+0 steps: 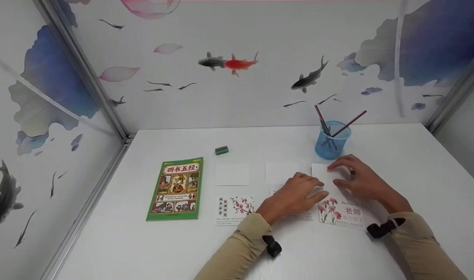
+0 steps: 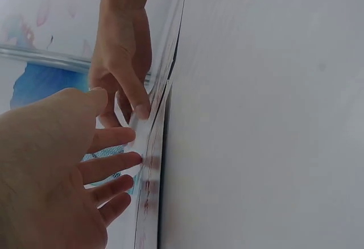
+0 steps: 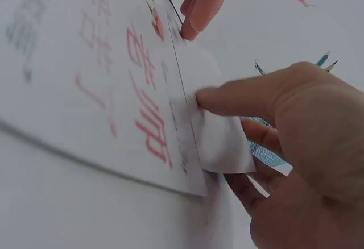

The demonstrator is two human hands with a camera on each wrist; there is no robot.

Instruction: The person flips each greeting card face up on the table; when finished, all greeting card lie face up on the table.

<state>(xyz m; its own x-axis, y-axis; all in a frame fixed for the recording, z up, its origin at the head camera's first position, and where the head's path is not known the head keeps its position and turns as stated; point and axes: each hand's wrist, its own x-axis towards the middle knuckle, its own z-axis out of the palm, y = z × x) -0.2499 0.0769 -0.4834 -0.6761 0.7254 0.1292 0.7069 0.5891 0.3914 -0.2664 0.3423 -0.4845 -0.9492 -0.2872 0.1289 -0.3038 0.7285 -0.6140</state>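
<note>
My right hand pinches a plain white card, thumb on its face and fingers behind its edge in the right wrist view. The card's lower edge meets a greeting card printed with pink carnations and red characters. To its left, my left hand reaches over another printed card, partly hiding it. The left fingers are spread and extended in the left wrist view, tips close to the carnation card's edge and holding nothing.
A blue mesh pen cup with pencils stands behind the right hand. Blank white cards lie behind the printed ones, including a plum-blossom card. A green book and a small dark green block lie further left. Printed panels wall the table.
</note>
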